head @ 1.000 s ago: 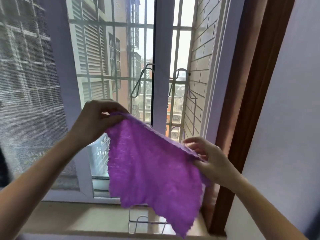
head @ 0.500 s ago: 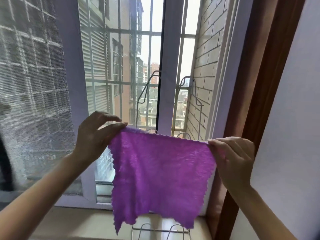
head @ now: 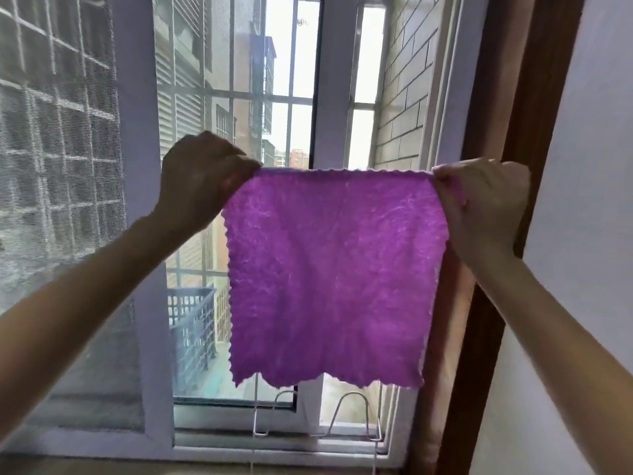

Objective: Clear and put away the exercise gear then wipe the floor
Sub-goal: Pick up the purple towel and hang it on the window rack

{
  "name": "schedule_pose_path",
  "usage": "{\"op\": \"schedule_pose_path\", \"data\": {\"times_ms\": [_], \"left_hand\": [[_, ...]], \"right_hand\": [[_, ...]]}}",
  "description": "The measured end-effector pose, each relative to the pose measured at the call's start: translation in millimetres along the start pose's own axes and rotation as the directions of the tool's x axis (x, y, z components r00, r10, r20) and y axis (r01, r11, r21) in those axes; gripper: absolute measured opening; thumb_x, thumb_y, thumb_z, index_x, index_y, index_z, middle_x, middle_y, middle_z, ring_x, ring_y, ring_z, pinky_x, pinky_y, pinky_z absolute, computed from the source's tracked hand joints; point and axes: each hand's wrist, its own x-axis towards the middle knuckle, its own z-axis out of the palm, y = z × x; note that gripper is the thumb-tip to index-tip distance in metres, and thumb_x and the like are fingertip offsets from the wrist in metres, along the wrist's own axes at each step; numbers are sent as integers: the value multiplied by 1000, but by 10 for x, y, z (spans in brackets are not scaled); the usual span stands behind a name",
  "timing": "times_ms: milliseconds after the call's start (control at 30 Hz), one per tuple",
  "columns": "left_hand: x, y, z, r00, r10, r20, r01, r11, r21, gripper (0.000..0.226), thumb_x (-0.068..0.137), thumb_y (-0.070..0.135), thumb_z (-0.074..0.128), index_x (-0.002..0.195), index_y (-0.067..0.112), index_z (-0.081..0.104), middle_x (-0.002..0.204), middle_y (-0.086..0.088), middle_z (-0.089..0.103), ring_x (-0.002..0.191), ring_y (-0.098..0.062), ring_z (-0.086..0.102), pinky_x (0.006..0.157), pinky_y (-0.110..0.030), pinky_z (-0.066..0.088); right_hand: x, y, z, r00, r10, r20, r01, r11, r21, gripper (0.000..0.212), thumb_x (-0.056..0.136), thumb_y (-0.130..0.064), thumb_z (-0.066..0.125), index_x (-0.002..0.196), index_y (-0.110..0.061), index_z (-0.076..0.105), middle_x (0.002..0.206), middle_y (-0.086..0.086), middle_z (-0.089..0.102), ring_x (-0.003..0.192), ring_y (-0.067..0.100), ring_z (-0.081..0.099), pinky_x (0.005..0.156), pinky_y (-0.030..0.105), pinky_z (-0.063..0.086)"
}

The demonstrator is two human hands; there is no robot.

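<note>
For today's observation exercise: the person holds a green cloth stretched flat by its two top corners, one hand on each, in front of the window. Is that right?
Not quite: the cloth is purple, not green, as the head view shows. The rest stands: left hand and right hand each pinch a top corner, stretching it flat before the window.

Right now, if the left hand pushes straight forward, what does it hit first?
Probably the window frame: the left hand, pinching the purple cloth, sits just beside that upright. Depth is unclear.

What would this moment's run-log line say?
left hand: pinches corner | right hand: pinches corner | purple fleecy cloth: spread flat before window | wire rack: below
</note>
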Motion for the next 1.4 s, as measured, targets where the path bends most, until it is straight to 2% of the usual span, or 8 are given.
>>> {"op": "schedule_pose_path", "data": {"times_ms": [500, 700, 900, 1000, 1100, 1200, 1300, 1400], "left_hand": [[628, -685, 725, 939, -328, 104, 336, 939, -70, 13, 87, 17, 57, 88, 5, 64, 83, -17, 66, 82, -31, 61, 74, -31, 36], [205, -570, 1018, 938, -111, 329, 159, 979, -123, 8, 80, 4, 67, 84, 9, 72, 78, -10, 71, 72, -26, 64, 74, -29, 34], [-228, -412, 1083, 914, -65, 400, 139, 977, -159, 28, 88, 25, 47, 85, 13, 72, 81, -4, 72, 75, -23, 67, 73, -30, 38], [-292, -413, 1101, 882, -92, 463, 201, 961, -191, 25, 88, 25, 50, 87, 13, 72, 84, -4, 71, 78, -24, 66, 75, -35, 44], [-314, -368, 1082, 826, -96, 556, 292, 916, -276, 9, 82, 6, 66, 89, 9, 72, 90, -7, 69, 84, -23, 64, 78, -39, 51], [-385, -333, 1054, 754, -161, 637, 433, 851, -298, 18, 79, -4, 67, 94, 5, 71, 99, -12, 67, 91, -24, 62, 82, -27, 48], [-432, -264, 979, 676, -323, 663, 614, 743, -264, 28, 86, -9, 55, 108, 4, 66, 109, -15, 64, 95, -24, 61, 82, -24, 49], [-449, -149, 817, 506, -531, 680, 843, 473, -257, 25, 95, 4, 45, 117, -1, 56, 112, -18, 61, 98, -25, 59, 77, -21, 46]], "right_hand": [[937, 348, 872, 913, 18, 407, 64, 980, -187, 25, 95, -20, 50, 98, -8, 72, 89, 14, 69, 79, 31, 64, 88, 41, 42], [514, 303, 1161, 755, -12, 656, 191, 960, -202, 20, 94, -11, 53, 93, -15, 72, 81, 2, 66, 73, 20, 59, 79, 34, 47], [210, 284, 1088, 540, 201, 817, -325, 946, -18, 13, 84, -10, 66, 94, -13, 74, 97, 3, 70, 84, 12, 55, 80, 24, 38], [183, 296, 1007, 437, 200, 877, -425, 905, 6, 17, 82, -5, 66, 98, -6, 72, 93, 5, 68, 81, 12, 55, 75, 23, 40], [151, 335, 947, 226, 184, 957, -516, 856, -43, 15, 84, -2, 63, 96, 1, 71, 86, 7, 65, 69, 11, 56, 62, 16, 44], [115, 343, 910, 60, 188, 980, -590, 799, -117, 15, 87, -2, 60, 98, 3, 67, 79, 3, 60, 71, 14, 55, 60, 20, 50], [116, 354, 840, -15, 183, 983, -623, 768, -152, 22, 89, -1, 57, 109, -2, 64, 94, 2, 62, 92, 21, 56, 87, 37, 50], [96, 371, 762, 34, 230, 973, -750, 649, -127, 37, 88, 11, 44, 120, -4, 57, 119, 12, 57, 106, 23, 54, 94, 36, 48]]}}
